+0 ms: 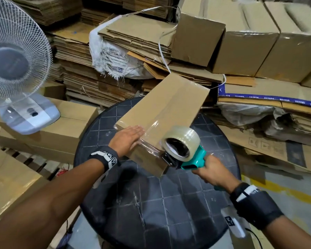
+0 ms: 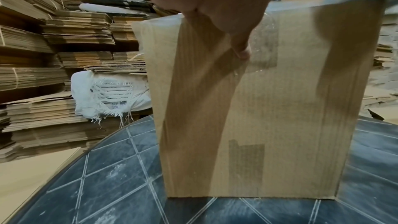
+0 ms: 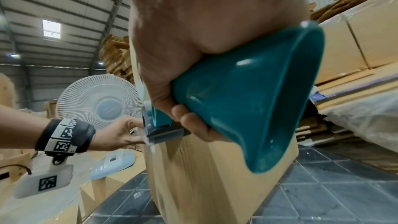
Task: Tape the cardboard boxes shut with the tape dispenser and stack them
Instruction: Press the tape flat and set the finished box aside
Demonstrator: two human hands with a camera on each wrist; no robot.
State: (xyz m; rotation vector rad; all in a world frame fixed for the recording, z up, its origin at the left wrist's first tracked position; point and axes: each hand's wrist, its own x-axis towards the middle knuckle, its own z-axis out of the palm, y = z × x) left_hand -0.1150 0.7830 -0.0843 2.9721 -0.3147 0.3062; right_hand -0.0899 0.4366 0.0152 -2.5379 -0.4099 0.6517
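Note:
A long cardboard box [image 1: 162, 112] [image 2: 269, 117] [image 3: 215, 176] stands on the round dark table [image 1: 151, 203], with clear tape running along its top seam. My left hand [image 1: 127, 137] [image 2: 215, 6] [image 3: 120, 134] lies flat on the near end of the box top, fingers straight, thumb down the front face. My right hand [image 1: 212, 171] [image 3: 204, 40] grips the teal handle of the tape dispenser [image 1: 183, 150] [image 3: 247, 100]. Its clear roll stands over the near top edge, and its blade end touches the box's near face.
A white fan [image 1: 16, 69] [image 3: 99, 101] stands on a carton at the left. Piles of flattened cardboard [image 1: 97, 78] [image 2: 53, 74] fill the back. Made-up boxes [image 1: 241, 42] line the upper right. Crumpled plastic and flat board [image 1: 267, 119] lie at the right. The table's near half is bare.

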